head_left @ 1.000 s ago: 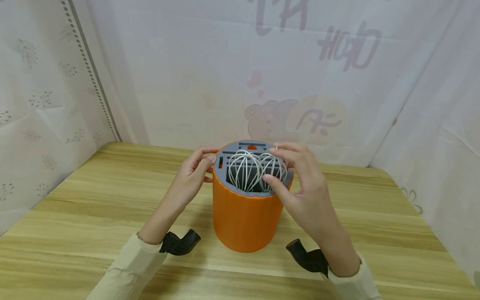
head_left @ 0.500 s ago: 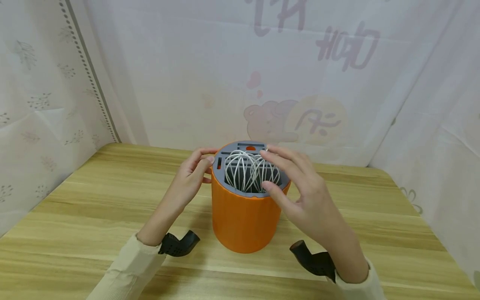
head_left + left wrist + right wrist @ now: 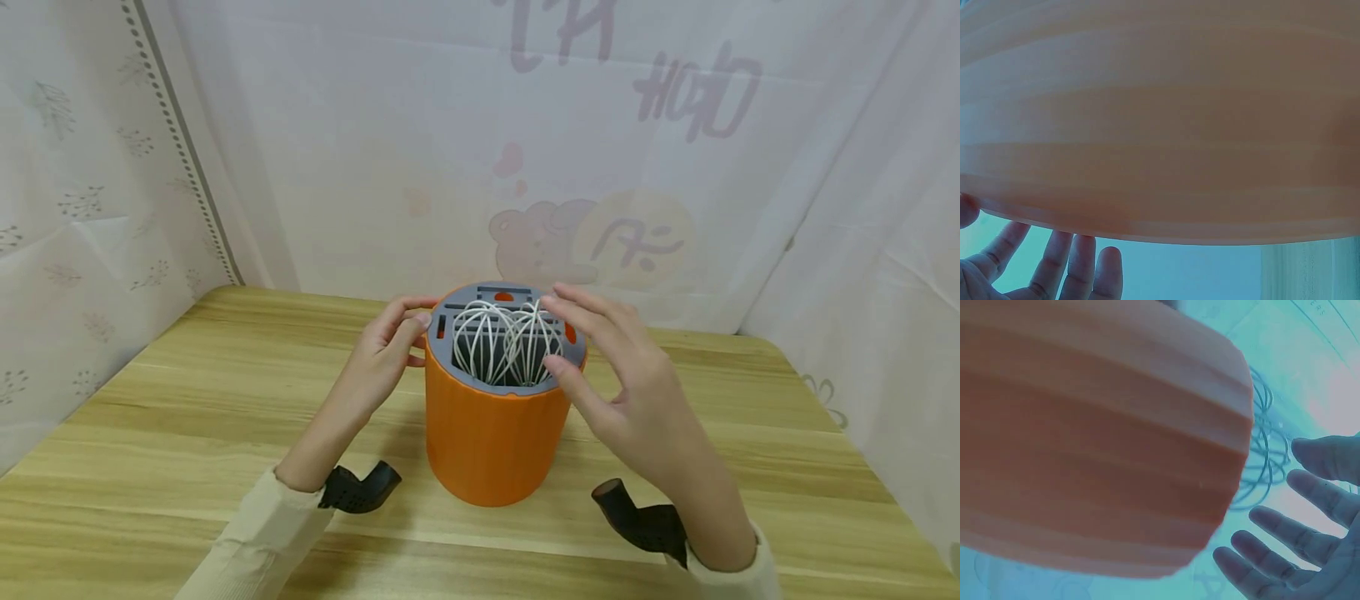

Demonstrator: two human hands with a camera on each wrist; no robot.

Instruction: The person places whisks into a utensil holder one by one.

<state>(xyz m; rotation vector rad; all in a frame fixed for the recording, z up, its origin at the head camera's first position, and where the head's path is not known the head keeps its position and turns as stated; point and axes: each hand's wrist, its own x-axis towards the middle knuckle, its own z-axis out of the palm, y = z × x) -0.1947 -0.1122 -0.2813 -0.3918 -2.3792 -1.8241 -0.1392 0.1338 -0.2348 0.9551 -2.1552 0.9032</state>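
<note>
An orange round utensil holder (image 3: pixel 495 442) with a grey slotted top (image 3: pixel 442 354) stands upright on the table. Two wire whisks, a left whisk (image 3: pixel 477 337) and a right whisk (image 3: pixel 534 346), stand side by side in its large front opening, wire loops up. My left hand (image 3: pixel 382 346) holds the holder's left side, thumb at the rim and fingers around the wall; the left wrist view shows its fingertips (image 3: pixel 1108 256) against the orange wall. My right hand (image 3: pixel 626 379) is spread beside the right whisk, thumb and fingertips close to its wires. The whisks' handles are hidden inside the holder.
The wooden table (image 3: pixel 225 400) runs back to a pale printed curtain (image 3: pixel 360 167), with more curtain at both sides. Black wrist mounts, one on the left (image 3: pixel 360 487) and one on the right (image 3: pixel 641 517), jut out near the table surface.
The right whisk first shifted left against the other whisk, with my right hand following. Since then my right hand has drawn back slightly to the right. The left hand has stayed at the holder.
</note>
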